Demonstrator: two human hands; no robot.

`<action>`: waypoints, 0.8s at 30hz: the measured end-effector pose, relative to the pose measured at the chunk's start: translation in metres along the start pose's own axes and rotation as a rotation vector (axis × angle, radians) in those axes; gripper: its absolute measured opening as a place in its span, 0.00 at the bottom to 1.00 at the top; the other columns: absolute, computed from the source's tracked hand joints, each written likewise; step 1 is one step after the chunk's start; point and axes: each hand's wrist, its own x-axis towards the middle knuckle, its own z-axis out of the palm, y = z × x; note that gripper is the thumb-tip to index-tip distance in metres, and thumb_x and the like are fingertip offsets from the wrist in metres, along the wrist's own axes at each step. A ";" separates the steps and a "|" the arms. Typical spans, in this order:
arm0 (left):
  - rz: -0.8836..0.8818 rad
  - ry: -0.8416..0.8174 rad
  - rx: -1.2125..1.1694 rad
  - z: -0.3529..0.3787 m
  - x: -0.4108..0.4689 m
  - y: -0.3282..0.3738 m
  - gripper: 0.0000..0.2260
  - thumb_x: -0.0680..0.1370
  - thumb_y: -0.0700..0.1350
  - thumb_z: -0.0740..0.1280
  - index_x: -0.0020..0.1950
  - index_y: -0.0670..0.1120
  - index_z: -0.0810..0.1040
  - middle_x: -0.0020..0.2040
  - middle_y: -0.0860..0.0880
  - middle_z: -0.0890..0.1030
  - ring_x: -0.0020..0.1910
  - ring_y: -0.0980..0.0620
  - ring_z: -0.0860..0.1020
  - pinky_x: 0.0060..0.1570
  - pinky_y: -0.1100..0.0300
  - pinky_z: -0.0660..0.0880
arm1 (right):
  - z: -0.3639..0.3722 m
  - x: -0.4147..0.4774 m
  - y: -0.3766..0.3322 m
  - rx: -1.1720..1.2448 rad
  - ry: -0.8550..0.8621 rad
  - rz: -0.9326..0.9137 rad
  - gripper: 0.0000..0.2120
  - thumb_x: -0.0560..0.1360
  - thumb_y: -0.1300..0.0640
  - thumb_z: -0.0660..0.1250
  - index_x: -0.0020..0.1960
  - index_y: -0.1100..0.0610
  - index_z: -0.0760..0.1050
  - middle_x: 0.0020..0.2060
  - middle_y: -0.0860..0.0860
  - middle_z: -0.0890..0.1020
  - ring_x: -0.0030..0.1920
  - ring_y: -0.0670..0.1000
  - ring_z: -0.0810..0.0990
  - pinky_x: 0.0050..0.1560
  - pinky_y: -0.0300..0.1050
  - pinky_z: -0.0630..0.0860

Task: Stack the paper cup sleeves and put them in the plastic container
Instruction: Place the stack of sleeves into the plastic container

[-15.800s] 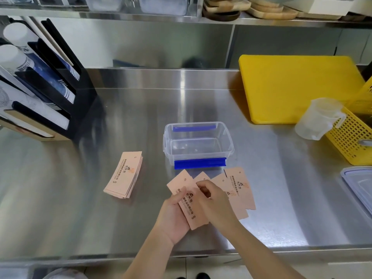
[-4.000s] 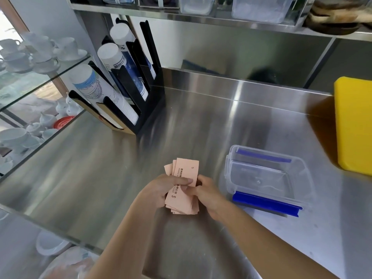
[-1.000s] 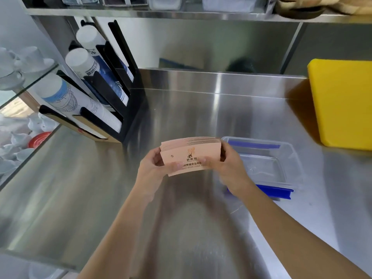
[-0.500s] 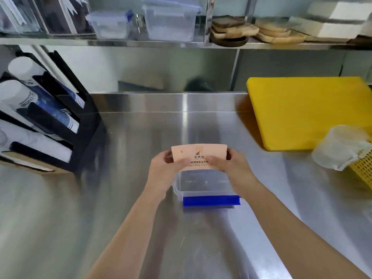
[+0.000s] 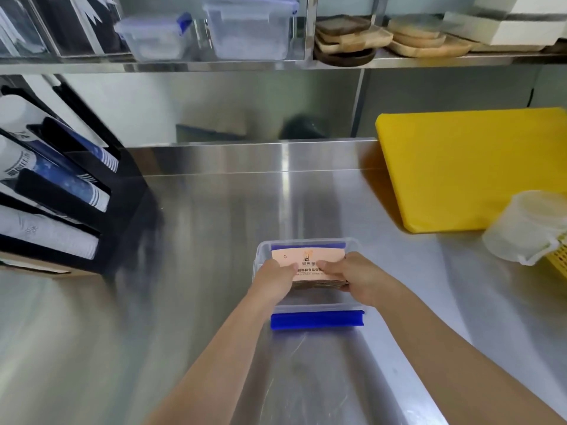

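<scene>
A stack of flat pink paper cup sleeves (image 5: 308,259) with dark print is held level inside the clear plastic container (image 5: 313,309), which has blue clips on its near and far rims. My left hand (image 5: 274,279) grips the stack's left end and my right hand (image 5: 357,277) grips its right end, thumbs on top. The stack sits within the container walls; whether it touches the bottom is hidden by my hands.
A black rack of paper cups (image 5: 58,191) stands at the left. A yellow cutting board (image 5: 472,167) lies at the back right, with a translucent measuring jug (image 5: 527,228) and a yellow basket (image 5: 560,256) beside it. A shelf (image 5: 276,64) above holds lidded containers and wooden boards.
Both hands gathered the loose sleeves into one stack, carried it right over the container and lowered it inside.
</scene>
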 end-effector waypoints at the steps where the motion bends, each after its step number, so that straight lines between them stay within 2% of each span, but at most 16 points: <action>1: -0.014 0.008 -0.004 0.001 0.003 0.001 0.16 0.78 0.47 0.60 0.65 0.43 0.70 0.61 0.46 0.77 0.56 0.48 0.74 0.52 0.57 0.68 | 0.001 0.003 0.000 -0.002 0.005 -0.009 0.03 0.71 0.59 0.70 0.45 0.55 0.77 0.38 0.49 0.83 0.41 0.48 0.80 0.46 0.42 0.77; 3: -0.047 0.013 -0.018 0.004 0.008 0.003 0.17 0.79 0.46 0.60 0.66 0.42 0.69 0.62 0.45 0.76 0.58 0.47 0.73 0.52 0.58 0.67 | 0.004 0.009 0.000 -0.014 0.028 -0.011 0.04 0.71 0.60 0.69 0.46 0.55 0.76 0.41 0.50 0.83 0.44 0.50 0.80 0.53 0.46 0.76; 7: -0.057 0.050 0.013 0.009 0.015 0.006 0.15 0.79 0.46 0.59 0.64 0.43 0.68 0.62 0.44 0.76 0.58 0.47 0.74 0.50 0.58 0.69 | 0.009 0.018 0.000 0.000 0.052 -0.024 0.11 0.73 0.62 0.67 0.55 0.60 0.75 0.49 0.55 0.82 0.48 0.52 0.80 0.49 0.42 0.77; 10: -0.035 0.093 0.032 0.011 0.019 0.006 0.13 0.79 0.45 0.60 0.62 0.43 0.70 0.61 0.43 0.78 0.57 0.46 0.75 0.50 0.58 0.70 | 0.013 0.022 0.002 -0.088 0.105 -0.044 0.13 0.74 0.60 0.66 0.57 0.61 0.74 0.53 0.57 0.81 0.52 0.54 0.78 0.58 0.47 0.74; 15: -0.044 0.113 0.032 0.016 0.022 0.009 0.14 0.78 0.43 0.60 0.63 0.42 0.70 0.61 0.43 0.78 0.56 0.46 0.75 0.46 0.60 0.68 | 0.015 0.028 0.003 -0.157 0.144 -0.047 0.14 0.75 0.58 0.64 0.60 0.61 0.72 0.55 0.57 0.80 0.49 0.53 0.76 0.50 0.44 0.70; 19: -0.057 0.120 0.014 0.016 0.022 0.011 0.14 0.78 0.42 0.59 0.64 0.42 0.70 0.62 0.43 0.77 0.53 0.48 0.74 0.43 0.61 0.68 | 0.015 0.030 0.005 -0.158 0.167 -0.048 0.16 0.74 0.57 0.66 0.61 0.59 0.72 0.55 0.56 0.80 0.52 0.55 0.77 0.54 0.46 0.73; 21: -0.060 0.114 0.000 0.016 0.023 0.011 0.14 0.78 0.42 0.59 0.63 0.41 0.70 0.61 0.43 0.77 0.50 0.48 0.73 0.44 0.60 0.68 | 0.015 0.031 0.006 -0.140 0.171 -0.046 0.16 0.74 0.57 0.66 0.61 0.59 0.71 0.54 0.55 0.80 0.50 0.54 0.77 0.51 0.44 0.71; 24: -0.072 0.105 -0.012 0.015 0.024 0.010 0.14 0.78 0.42 0.59 0.64 0.42 0.69 0.62 0.43 0.77 0.53 0.48 0.73 0.45 0.59 0.68 | 0.017 0.032 0.008 -0.132 0.179 -0.034 0.17 0.74 0.57 0.65 0.62 0.58 0.69 0.51 0.53 0.78 0.49 0.51 0.74 0.51 0.43 0.70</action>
